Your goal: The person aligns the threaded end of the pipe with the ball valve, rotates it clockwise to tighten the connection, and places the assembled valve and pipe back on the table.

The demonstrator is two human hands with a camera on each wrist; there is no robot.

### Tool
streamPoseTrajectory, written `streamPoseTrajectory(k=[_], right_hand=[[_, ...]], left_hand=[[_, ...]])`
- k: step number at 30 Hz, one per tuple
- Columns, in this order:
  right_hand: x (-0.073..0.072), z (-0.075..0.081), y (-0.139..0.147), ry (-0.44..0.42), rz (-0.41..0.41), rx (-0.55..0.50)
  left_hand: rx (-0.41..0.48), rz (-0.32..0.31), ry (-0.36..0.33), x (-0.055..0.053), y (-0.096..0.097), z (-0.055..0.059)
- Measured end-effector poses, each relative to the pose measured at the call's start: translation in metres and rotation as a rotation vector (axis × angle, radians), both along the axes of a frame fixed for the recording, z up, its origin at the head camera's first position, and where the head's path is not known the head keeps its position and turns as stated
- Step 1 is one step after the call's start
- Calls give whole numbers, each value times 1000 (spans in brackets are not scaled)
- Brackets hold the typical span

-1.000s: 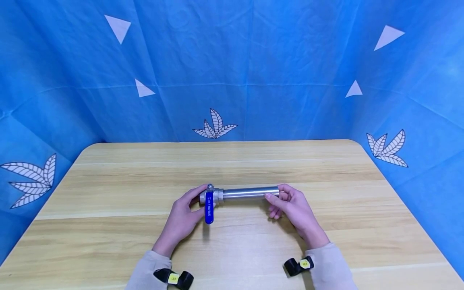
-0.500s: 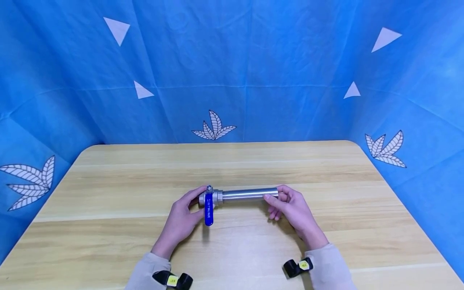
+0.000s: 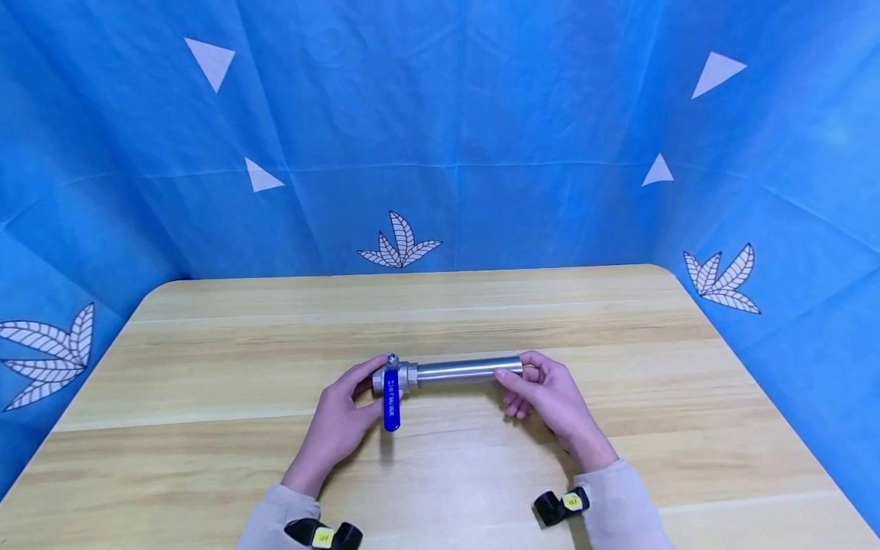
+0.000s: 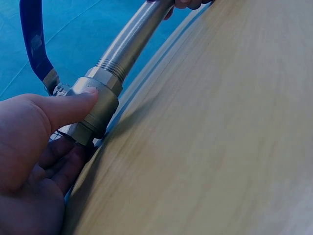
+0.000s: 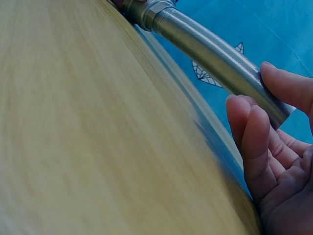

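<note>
A steel ball valve (image 3: 406, 376) with a blue lever handle (image 3: 391, 401) is joined to a straight steel pipe (image 3: 470, 369). Threads show where the pipe enters the valve's hex end in the left wrist view. My left hand (image 3: 341, 418) grips the valve body, thumb on the near side and fingers behind and below it. The lever points toward me. At the pipe's free right end, my right hand (image 3: 555, 399) pinches the tube (image 5: 220, 58) between thumb and fingers. Valve and pipe lie level, held slightly above the table, with a shadow below.
The wood-grain table (image 3: 440, 473) spreads out around both hands. A blue cloth (image 3: 440, 114) with white triangles and leaf prints stands behind and at both sides. Black wrist cameras (image 3: 330, 535) are strapped over the pale sleeves.
The whole scene shifts slightly left in the head view, as the camera turns a little. Both hands keep their hold on the valve and pipe, with no clear movement between them.
</note>
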State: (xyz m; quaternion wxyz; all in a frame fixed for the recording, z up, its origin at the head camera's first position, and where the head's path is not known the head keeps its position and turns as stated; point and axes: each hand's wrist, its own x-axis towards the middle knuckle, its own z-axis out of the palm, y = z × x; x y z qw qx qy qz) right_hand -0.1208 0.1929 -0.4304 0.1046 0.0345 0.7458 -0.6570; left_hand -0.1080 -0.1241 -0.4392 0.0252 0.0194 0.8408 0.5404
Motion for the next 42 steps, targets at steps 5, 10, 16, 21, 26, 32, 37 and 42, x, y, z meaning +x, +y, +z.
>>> streamPoseTrajectory(k=[5, 10, 16, 21, 26, 32, 37, 42], right_hand=[[0, -1, 0, -2, 9, 8], [0, -2, -1, -6, 8, 27], [2, 0, -4, -7, -21, 88], [3, 1, -6, -15, -19, 113], [3, 2, -6, 0, 17, 85], [4, 1, -4, 8, 50, 56], [4, 1, -5, -7, 29, 69], [4, 0, -7, -3, -20, 129]], left_hand=[[1, 2, 1, 1, -1, -1], [5, -3, 9, 1, -1, -1], [-7, -14, 27, 1, -1, -1], [-27, -28, 36, 1, -1, -2], [-26, -33, 36, 1, -2, -3], [-28, -32, 43, 1, -2, -3], [-37, -31, 43, 2, -2, -1], [-31, -34, 40, 2, -2, -1]])
